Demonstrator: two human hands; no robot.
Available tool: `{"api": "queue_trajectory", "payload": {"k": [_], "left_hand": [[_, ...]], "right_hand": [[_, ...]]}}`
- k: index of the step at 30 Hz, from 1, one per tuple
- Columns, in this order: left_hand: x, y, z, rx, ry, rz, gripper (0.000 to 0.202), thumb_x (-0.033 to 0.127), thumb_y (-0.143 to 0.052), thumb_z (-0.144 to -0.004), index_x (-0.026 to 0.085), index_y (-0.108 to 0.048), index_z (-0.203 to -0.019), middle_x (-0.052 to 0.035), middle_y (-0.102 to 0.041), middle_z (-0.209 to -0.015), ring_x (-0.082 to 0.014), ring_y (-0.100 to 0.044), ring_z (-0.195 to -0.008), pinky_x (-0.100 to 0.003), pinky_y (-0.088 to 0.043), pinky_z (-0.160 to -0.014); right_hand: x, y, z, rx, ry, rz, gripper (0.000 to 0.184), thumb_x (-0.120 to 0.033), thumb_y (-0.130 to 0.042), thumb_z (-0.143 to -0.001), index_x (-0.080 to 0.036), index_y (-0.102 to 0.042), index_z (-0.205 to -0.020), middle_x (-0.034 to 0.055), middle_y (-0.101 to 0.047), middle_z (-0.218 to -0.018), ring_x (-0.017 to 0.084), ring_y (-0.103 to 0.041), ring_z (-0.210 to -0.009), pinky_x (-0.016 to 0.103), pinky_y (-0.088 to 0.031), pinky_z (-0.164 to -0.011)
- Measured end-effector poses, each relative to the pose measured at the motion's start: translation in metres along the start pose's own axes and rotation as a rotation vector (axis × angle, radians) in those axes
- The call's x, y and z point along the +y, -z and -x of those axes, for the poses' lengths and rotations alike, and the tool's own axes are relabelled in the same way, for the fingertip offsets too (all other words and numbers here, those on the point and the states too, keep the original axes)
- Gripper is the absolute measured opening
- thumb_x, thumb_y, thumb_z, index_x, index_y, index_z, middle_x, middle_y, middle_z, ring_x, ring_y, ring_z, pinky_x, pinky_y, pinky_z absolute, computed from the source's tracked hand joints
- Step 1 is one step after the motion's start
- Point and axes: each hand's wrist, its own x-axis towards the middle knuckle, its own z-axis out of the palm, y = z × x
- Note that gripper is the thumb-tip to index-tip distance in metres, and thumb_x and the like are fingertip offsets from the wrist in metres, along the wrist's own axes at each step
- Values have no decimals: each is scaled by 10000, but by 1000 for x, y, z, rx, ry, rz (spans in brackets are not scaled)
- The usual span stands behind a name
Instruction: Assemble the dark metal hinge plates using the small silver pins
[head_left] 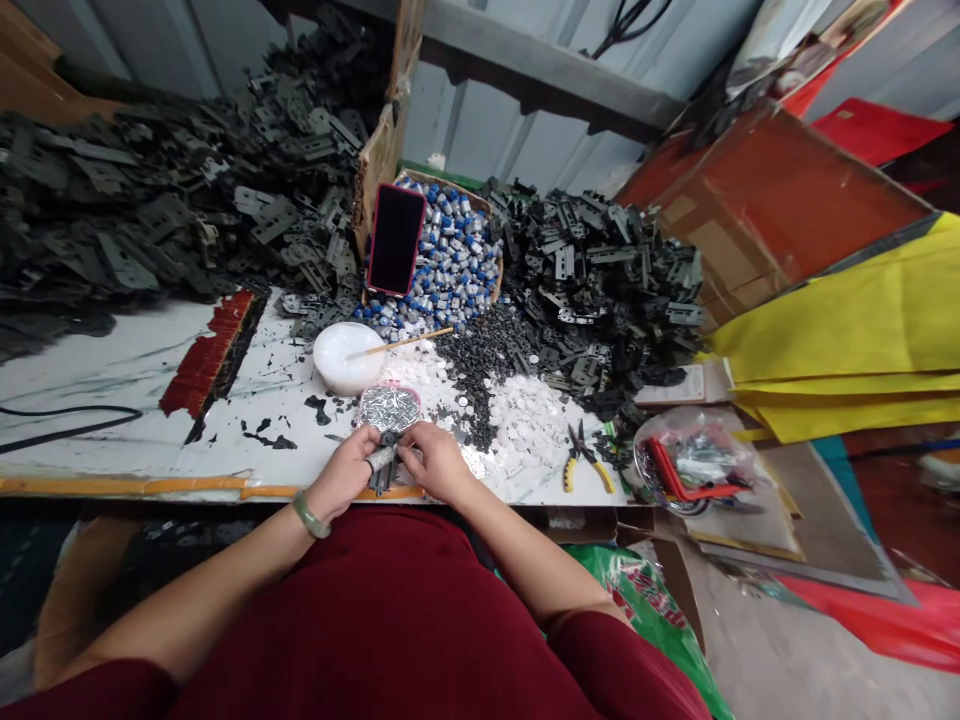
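At the table's front edge my left hand (346, 472) is closed around a dark grey bracket-like part (385, 480), and something grey is wrapped about one finger. The fingers of my right hand (436, 460) are pinched at the same part from the other side; any small piece between them is too small to make out. Just beyond my fingertips stands a small pink-rimmed tub (390, 408) full of shiny metal pins. Behind it is a white bowl (348, 358) with a thin wooden stick (412, 342) resting in it.
White discs (529, 425) and black bits (480, 365) lie spread to the right, near yellow-handled pliers (587, 462). A phone (396, 240) leans on a box of blue-and-silver pieces (457, 250). Dark metal parts are heaped left (150, 220) and right (600, 270).
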Motion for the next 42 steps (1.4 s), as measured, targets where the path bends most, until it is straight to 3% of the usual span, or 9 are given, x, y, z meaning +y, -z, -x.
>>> {"api": "queue_trajectory", "payload": {"k": [5,8,13,17,21,26,32,37,42], "left_hand": [[-1,1,-1,26,53,0,277,251,-728,-574,174,-523,-743,29,-617,-620,-99,-541,-540,-207,-415,-524],[2,0,-2,42,80,-10,301,263,-733,-563,172,-521,-758,21,-636,-650,-101,-549,-540,-209,-412,-515],[6,0,1,42,97,-27,320,262,-727,-529,176,-510,-747,34,-623,-625,-105,-553,-534,-214,-417,-517],[6,1,2,52,89,-34,330,251,-726,-521,177,-514,-763,33,-629,-636,-109,-553,-529,-222,-418,-521],[3,2,0,41,48,-51,317,227,-719,-527,180,-515,-765,39,-623,-627,-120,-571,-564,-225,-429,-553],[1,3,0,17,24,-74,271,174,-673,-542,178,-522,-766,40,-626,-649,-114,-572,-595,-228,-446,-605],[-3,6,5,10,-13,-173,226,200,-658,-568,190,-506,-735,48,-589,-606,-115,-535,-558,-221,-428,-544],[-5,7,6,-28,-11,-170,229,186,-688,-573,189,-518,-727,38,-605,-631,-125,-556,-604,-222,-434,-578],[-2,21,9,-71,134,18,349,261,-782,-572,176,-572,-838,8,-656,-742,-144,-605,-679,-255,-469,-671]], "right_hand": [[20,5,-13,-46,-9,13,138,-225,-515,-883,-187,-642,-846,21,-653,-825,134,-589,-787,226,-417,-726],[36,9,-33,86,-155,218,186,-233,-488,-904,-186,-667,-888,55,-650,-885,167,-574,-876,256,-407,-775],[48,8,-51,6,-138,490,170,-226,-505,-894,-169,-664,-877,114,-621,-952,222,-521,-956,315,-380,-818],[38,9,-39,93,-218,218,139,-228,-478,-899,-169,-601,-871,63,-618,-900,177,-535,-863,276,-398,-754],[15,5,-18,-8,-179,-112,100,-250,-487,-889,-190,-557,-850,-12,-613,-778,129,-544,-722,226,-396,-662],[-8,1,-7,-44,-154,27,97,-272,-515,-892,-207,-555,-832,-11,-626,-758,130,-557,-718,225,-372,-662],[-9,-12,-4,-50,-121,213,94,-280,-533,-877,-202,-572,-842,27,-632,-800,160,-572,-764,252,-374,-683],[-1,-10,-4,-22,-174,-135,144,-286,-603,-816,-193,-541,-725,-17,-577,-714,114,-518,-658,223,-382,-624],[-30,35,-5,50,104,-693,405,-584,-575,-784,-186,-532,-724,26,-590,-769,135,-556,-709,282,-460,-689]]}}
